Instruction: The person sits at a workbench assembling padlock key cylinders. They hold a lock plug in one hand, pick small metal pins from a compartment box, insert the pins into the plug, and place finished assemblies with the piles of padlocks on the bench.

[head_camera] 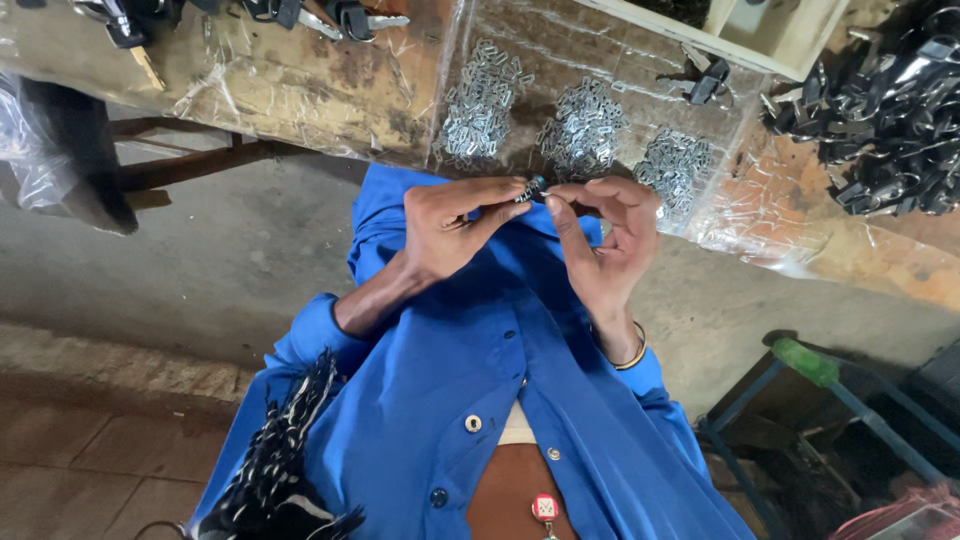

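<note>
Close in, over the blue shirt [480, 390], the left hand [450, 225] and right hand [605, 240] meet, each grip pinching one small dark metal part [530, 188] between thumb and fingertips. Beyond, on the worn tabletop [300, 80], lie three heaps of silver clips [585, 125]; black pieces [890, 120] pile far right.

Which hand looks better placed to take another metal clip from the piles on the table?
Probably the right. The left hand grips the small dark part; the right hand holds it only by fingertips and sits right beside a pile of clips.
</note>
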Motion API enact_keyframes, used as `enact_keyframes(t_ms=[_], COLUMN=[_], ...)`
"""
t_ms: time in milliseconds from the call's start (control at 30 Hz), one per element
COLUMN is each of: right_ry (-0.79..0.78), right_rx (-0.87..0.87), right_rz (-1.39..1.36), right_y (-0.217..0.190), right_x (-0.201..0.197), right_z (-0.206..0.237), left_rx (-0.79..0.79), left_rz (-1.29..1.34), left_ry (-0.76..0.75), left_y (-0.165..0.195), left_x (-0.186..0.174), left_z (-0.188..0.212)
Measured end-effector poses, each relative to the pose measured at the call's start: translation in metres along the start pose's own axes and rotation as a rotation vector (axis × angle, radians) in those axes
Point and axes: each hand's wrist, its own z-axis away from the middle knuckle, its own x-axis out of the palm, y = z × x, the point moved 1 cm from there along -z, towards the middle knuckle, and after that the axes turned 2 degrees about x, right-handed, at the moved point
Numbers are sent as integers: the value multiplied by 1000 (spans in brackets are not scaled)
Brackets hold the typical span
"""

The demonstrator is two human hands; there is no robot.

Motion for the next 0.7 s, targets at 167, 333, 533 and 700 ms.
enact_keyframes(t_ms=[167,333,533,700], right_ry=[35,-3,28,19], right_rx=[14,17,-239,-68], right_rz=[-6,48,527,634], right_y=[2,-5,-23,-21], right_x=[-1,5,6,-27], right_z=[0,-8,-7,-3], left_rx=[-26,0,115,102], left_rz=[-25,-26,-105,-64], left_ry=[-16,-34,-60,-77], left_y=[1,1,2,4], left_x=[0,-1,-1,4], left_z=[-1,0,-1,1])
